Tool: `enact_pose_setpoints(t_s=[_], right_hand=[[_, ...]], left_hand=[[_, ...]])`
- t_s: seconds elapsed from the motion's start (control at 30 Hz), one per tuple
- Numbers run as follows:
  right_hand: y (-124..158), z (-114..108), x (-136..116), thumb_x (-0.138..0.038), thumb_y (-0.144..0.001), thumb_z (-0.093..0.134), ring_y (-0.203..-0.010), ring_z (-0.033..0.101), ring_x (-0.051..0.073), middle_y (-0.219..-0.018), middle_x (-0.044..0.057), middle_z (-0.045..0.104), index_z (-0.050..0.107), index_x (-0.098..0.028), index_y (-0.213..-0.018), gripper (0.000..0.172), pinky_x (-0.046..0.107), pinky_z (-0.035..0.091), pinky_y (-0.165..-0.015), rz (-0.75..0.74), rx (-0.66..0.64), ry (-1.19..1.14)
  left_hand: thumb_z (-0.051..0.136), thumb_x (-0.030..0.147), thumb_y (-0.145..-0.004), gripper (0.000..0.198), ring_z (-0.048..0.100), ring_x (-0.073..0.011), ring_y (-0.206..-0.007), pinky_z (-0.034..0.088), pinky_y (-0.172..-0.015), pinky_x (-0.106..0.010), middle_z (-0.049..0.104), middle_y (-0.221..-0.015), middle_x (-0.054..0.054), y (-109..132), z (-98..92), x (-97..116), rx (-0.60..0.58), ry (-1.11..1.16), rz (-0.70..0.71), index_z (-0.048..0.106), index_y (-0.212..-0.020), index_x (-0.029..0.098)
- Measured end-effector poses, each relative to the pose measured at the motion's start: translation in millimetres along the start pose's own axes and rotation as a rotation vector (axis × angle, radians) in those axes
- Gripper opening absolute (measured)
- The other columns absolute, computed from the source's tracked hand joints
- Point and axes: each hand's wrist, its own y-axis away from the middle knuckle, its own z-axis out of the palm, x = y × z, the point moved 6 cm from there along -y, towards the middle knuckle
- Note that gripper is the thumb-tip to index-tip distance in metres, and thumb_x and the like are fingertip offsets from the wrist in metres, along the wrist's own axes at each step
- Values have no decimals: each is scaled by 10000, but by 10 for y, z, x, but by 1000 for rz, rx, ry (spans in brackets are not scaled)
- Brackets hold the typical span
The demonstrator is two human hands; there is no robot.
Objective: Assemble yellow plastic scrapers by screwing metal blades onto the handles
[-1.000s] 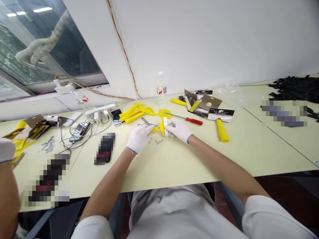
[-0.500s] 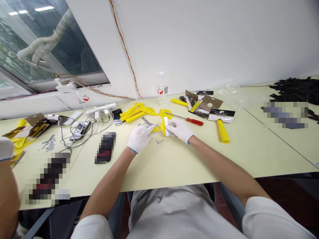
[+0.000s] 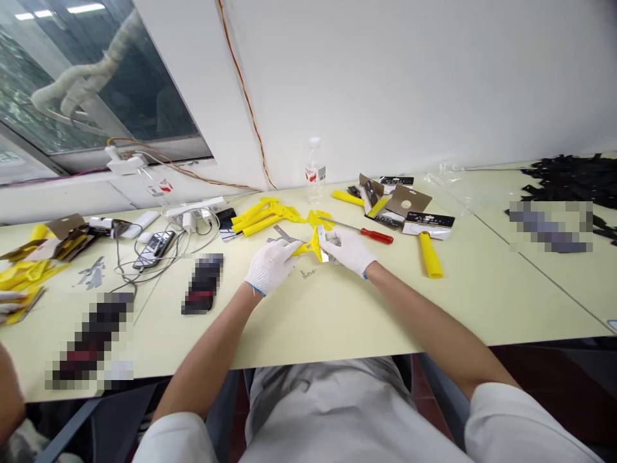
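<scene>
Both hands [image 3: 308, 254] wear white knit gloves with blue cuffs and are close together above the middle of the pale yellow surface [image 3: 337, 321]. Between them is a yellow plastic scraper [image 3: 308, 247], held off the surface with a narrow grip. The left hand [image 3: 270, 267] closes around its left end, and the right hand [image 3: 349, 251] pinches the part near a bright metal blade [image 3: 322, 247]. A grey metal strip [image 3: 284, 235] lies just beyond the left hand, and handwriting [image 3: 308, 274] marks the surface just below the scraper.

Farther back, a heap of yellow scraper parts [image 3: 263, 215] sits left of a screwdriver with a red handle [image 3: 376, 236]. To the right are a yellow handle [image 3: 430, 255], torn cardboard packaging [image 3: 405, 200] and a plastic bottle [image 3: 315, 170] near the wall. On the left are a power strip [image 3: 193, 207], tangled cables [image 3: 168, 254] and a phone [image 3: 154, 249]. A pile of black pieces [image 3: 573, 173] lies at the far right. Several blurred objects cannot be identified. At the left edge, a co-worker's fingers [image 3: 10, 302] are beside more yellow pieces [image 3: 24, 276].
</scene>
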Motion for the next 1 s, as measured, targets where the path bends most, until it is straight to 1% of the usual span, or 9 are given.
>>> enact_pose_setpoints(t_s=[0.17,0.23,0.3,0.37,0.43,0.53,0.63,0.83,1.0], right_hand=[[3,-10,4,-475,-1071,663,-630,698,166,-778,37,770,698,-201,-1069,277,268,553,-597,-37,-17,51],[-8,-109,-15,-526,-1098,598,-691,722,189,-829,59,784,723,-193,-1107,356,303,575,-678,-70,48,139],[-48,-273,-53,-480,-1101,593,-853,752,235,-984,104,808,752,-180,-1196,353,358,588,-838,-135,186,351],[-124,-420,-88,-384,-1084,605,-1088,731,300,-1210,176,785,754,-149,-1307,357,409,545,-1009,-187,303,631],[-241,-522,-83,-366,-1060,630,-1240,672,358,-1358,247,719,744,-102,-1368,422,439,495,-1090,-168,337,875],[-422,-615,-25,-470,-1015,710,-1264,661,401,-1345,296,712,783,-72,-1312,502,455,490,-1095,-38,257,1062],[-504,-661,-11,-489,-986,760,-1221,703,399,-1230,295,766,832,-84,-1227,477,450,509,-1086,35,193,1098],[-480,-760,23,-344,-1060,646,-1236,718,407,-1284,341,758,813,-31,-1305,431,456,538,-1035,76,253,1128],[-483,-807,78,-248,-1088,576,-1209,725,403,-1290,327,752,811,-27,-1296,384,447,545,-1003,118,283,1135]], left_hand=[[569,333,-1103,401,716,-254,-1131,565,-906,-334,770,-1252,-69,3,-3,-30,-17,62,-59,720,-1471,288],[567,341,-1103,404,715,-252,-1133,566,-904,-331,772,-1251,-65,1,3,-54,-23,77,-75,716,-1475,288],[564,351,-1103,410,712,-255,-1135,568,-919,-338,776,-1248,-61,-1,12,-74,-23,85,-79,713,-1479,289],[565,350,-1099,417,711,-259,-1140,570,-934,-346,778,-1258,-59,-1,20,-84,-23,93,-79,711,-1485,292],[570,340,-1091,421,715,-263,-1140,572,-933,-351,775,-1268,-61,4,23,-85,-24,92,-80,716,-1484,299],[569,343,-1087,402,722,-267,-1127,577,-906,-350,778,-1250,-64,15,17,-81,-21,86,-80,741,-1449,308],[564,342,-1087,400,721,-268,-1127,578,-900,-346,786,-1227,-59,21,7,-77,-13,96,-75,745,-1442,314],[586,326,-1075,424,725,-272,-1141,584,-923,-347,783,-1252,-64,24,9,-79,-25,104,-87,738,-1471,320],[597,312,-1071,472,737,-278,-1141,590,-958,-363,773,-1254,-71,25,14,-83,-37,113,-108,715,-1528,330]])
